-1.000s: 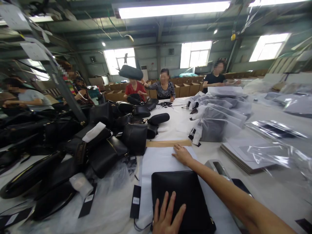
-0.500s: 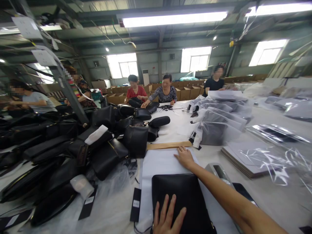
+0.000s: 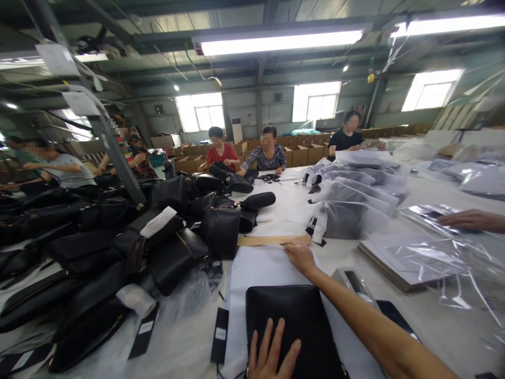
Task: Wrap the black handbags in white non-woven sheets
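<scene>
A black handbag point(image 3: 294, 316) lies flat on a white translucent bag point(image 3: 252, 268) right in front of me. My left hand point(image 3: 272, 352) rests on the handbag's lower part, fingers spread, gripping nothing. Past the handbag, my right hand point(image 3: 300, 257) is at the far edge of the white bag. Its fingers are drawn together at a brown strip point(image 3: 264, 240) along that edge and seem to pinch it; the thumb is hard to make out. A black tag point(image 3: 219, 335) with a white label lies left of the handbag, its cord running toward the bag.
Black handbags point(image 3: 173, 260) are heaped on the left. Wrapped bags point(image 3: 345, 218) stand in a row at right, near stacked grey boards point(image 3: 394, 260) and clear film. Another person's hand point(image 3: 473, 220) reaches in from the right. A grey device point(image 3: 351, 281) sits beside my right forearm. Co-workers sit beyond.
My right hand's fingers have drawn together at the brown strip, having lain flatter before. Another person's hand has come in from the right over the clear film. My left hand stays put.
</scene>
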Demonstrator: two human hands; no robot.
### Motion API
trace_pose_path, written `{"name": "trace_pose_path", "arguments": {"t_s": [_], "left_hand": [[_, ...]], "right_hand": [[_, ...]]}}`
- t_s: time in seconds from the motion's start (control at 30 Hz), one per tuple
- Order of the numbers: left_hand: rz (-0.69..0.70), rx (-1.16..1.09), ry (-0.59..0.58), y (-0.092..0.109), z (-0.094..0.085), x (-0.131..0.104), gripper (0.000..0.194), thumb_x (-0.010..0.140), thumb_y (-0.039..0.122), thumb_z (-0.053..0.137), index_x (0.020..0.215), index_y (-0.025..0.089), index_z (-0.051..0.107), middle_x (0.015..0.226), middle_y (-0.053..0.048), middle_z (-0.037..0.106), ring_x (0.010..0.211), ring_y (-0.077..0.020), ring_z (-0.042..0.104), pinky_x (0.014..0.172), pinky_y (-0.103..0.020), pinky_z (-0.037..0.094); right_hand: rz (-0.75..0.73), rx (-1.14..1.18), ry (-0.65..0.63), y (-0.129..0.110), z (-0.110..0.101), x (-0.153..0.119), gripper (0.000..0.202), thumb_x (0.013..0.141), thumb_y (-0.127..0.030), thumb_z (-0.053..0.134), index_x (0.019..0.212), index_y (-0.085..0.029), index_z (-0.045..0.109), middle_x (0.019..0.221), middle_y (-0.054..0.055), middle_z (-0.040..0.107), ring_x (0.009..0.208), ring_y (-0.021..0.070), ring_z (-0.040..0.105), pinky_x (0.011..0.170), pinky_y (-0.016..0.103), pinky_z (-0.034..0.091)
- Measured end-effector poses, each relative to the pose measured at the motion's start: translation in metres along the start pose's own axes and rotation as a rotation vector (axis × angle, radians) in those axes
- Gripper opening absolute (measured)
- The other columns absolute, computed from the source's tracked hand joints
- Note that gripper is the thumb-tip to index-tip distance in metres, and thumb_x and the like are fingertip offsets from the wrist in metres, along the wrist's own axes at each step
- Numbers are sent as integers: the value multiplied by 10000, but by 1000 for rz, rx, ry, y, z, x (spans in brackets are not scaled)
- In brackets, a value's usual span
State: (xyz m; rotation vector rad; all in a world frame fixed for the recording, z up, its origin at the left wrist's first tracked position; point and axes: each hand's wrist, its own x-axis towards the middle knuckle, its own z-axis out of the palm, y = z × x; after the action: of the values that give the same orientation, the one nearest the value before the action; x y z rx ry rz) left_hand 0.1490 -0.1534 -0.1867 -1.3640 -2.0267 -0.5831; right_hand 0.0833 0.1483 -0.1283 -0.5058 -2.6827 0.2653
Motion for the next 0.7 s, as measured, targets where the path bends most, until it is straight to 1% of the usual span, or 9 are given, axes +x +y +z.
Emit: {"name": "trace_pose_path", "arguments": {"t_s": [0.1, 0.2, 0.27, 0.37, 0.43, 0.5, 0.57, 0.63, 0.7], "left_hand": [[5, -82, -97, -8, -13, 3, 645, 851, 261, 695, 1416, 449, 446, 1440, -18, 531, 1329, -269, 502, 1058, -469, 479], [54, -290, -301, -25, -36, 20, 768, 803, 406, 725, 1484, 359, 372, 1484, -64, 487, 1332, -292, 499, 1016, -434, 516], [-59, -377, -372, -39, -52, 41, 737, 852, 339, 667, 1507, 321, 331, 1500, -85, 469, 1319, -250, 519, 1018, -375, 518], [-209, -304, -246, -57, -67, 84, 654, 923, 217, 554, 1517, 296, 294, 1557, -97, 382, 1404, -234, 410, 1101, -420, 443], [-181, -159, -155, -65, -72, 115, 669, 907, 191, 582, 1512, 263, 308, 1596, -130, 291, 1477, -296, 246, 1157, -548, 324], [-115, -34, -136, -72, -75, 141, 689, 870, 175, 640, 1491, 259, 354, 1612, -142, 237, 1495, -343, 156, 1165, -650, 209], [-23, 16, -157, -75, -78, 157, 553, 847, 165, 670, 1370, 253, 516, 1593, -127, 296, 1488, -360, 175, 1162, -695, 137], [74, 10, -188, -75, -81, 160, 254, 871, 162, 637, 1109, 246, 665, 1514, -86, 452, 1460, -342, 280, 1166, -707, 100], [143, -18, -205, -70, -84, 151, 130, 920, 170, 569, 898, 239, 677, 1400, -43, 584, 1407, -299, 397, 1177, -698, 104]], "right_hand": [[14, 43, 94, -7, -15, -4, 268, 939, -257, 498, 1038, -253, 747, 1128, 43, 736, 1055, 234, 649, 980, 369, 449], [32, 82, 184, -18, -34, -18, 273, 965, -309, 485, 1065, -253, 733, 1156, 39, 725, 1087, 225, 639, 1001, 368, 453], [20, 135, 275, -27, -47, -34, 277, 978, -335, 478, 1079, -259, 724, 1173, 31, 717, 1117, 215, 629, 1037, 376, 440], [-54, 222, 439, -42, -64, -68, 237, 972, -318, 510, 1066, -269, 722, 1174, 20, 717, 1125, 204, 635, 1092, 399, 410], [-114, 231, 497, -49, -73, -94, 208, 962, -272, 534, 1054, -275, 720, 1187, 17, 713, 1120, 199, 644, 1107, 413, 404], [-190, 209, 528, -53, -79, -118, 201, 949, -219, 551, 1051, -277, 715, 1187, 15, 714, 1109, 194, 654, 1099, 422, 417], [-278, 171, 553, -54, -85, -140, 233, 937, -169, 567, 1101, -276, 694, 1184, 14, 716, 1102, 186, 660, 1092, 424, 430], [-322, 110, 554, -55, -92, -157, 328, 922, -152, 594, 1230, -254, 636, 1244, 42, 688, 1158, 196, 632, 1097, 432, 429], [-305, 29, 525, -58, -101, -169, 473, 907, -181, 628, 1369, -214, 533, 1375, 101, 594, 1290, 243, 535, 1124, 471, 398]]}}
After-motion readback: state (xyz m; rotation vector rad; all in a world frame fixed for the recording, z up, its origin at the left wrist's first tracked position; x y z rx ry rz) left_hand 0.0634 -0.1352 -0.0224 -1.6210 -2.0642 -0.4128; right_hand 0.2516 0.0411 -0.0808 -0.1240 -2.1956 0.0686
